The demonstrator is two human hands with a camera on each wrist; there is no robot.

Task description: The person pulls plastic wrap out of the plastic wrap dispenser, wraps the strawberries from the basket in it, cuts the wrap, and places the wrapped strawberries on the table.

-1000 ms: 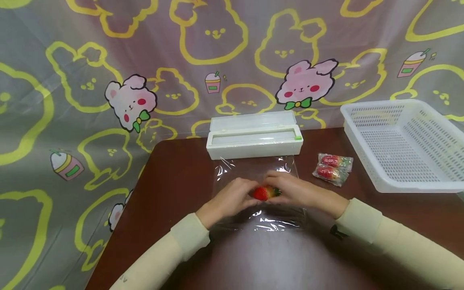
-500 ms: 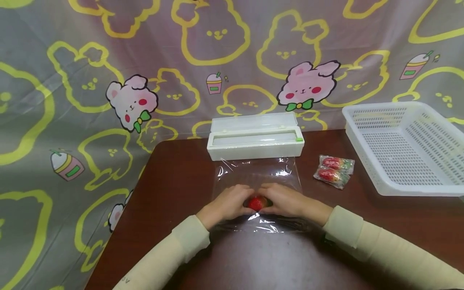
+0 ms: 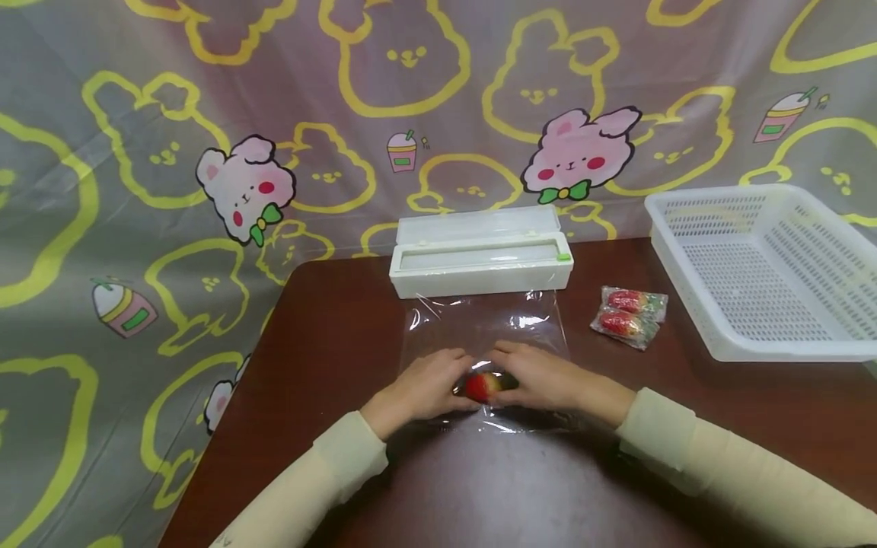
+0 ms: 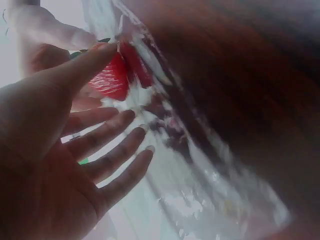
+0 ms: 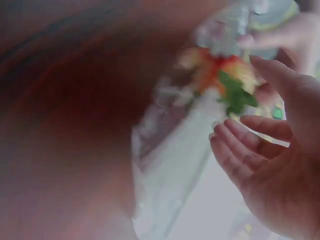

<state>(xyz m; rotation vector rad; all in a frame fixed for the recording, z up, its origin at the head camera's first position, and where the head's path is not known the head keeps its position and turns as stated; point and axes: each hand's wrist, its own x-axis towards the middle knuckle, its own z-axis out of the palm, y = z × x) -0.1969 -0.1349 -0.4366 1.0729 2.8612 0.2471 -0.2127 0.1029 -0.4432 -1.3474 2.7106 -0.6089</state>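
Note:
A red and yellow strawberry (image 3: 482, 387) with green leaves (image 5: 237, 95) lies on a sheet of cling film (image 3: 527, 320), near its front edge. My left hand (image 3: 428, 384) is at its red end; in the left wrist view the thumb overlaps the berry while the other fingers stay spread and fairly straight. My right hand (image 3: 544, 380) is at the leafy end, thumb and fingers apart around the leaves. Whether its fingertips touch the berry is unclear. The film runs out of a white cling film dispenser (image 3: 479, 280) with a raised clear lid.
Two film-wrapped strawberries (image 3: 626, 313) lie on the dark brown table (image 3: 329, 335), right of the film. A white perforated basket (image 3: 754, 346) stands at the back right. A patterned curtain (image 3: 329, 76) hangs behind the table.
The strawberry has shifted slightly left and nearer to me on the film. My right hand has moved left and nearer with it. The left hand has moved slightly nearer to me.

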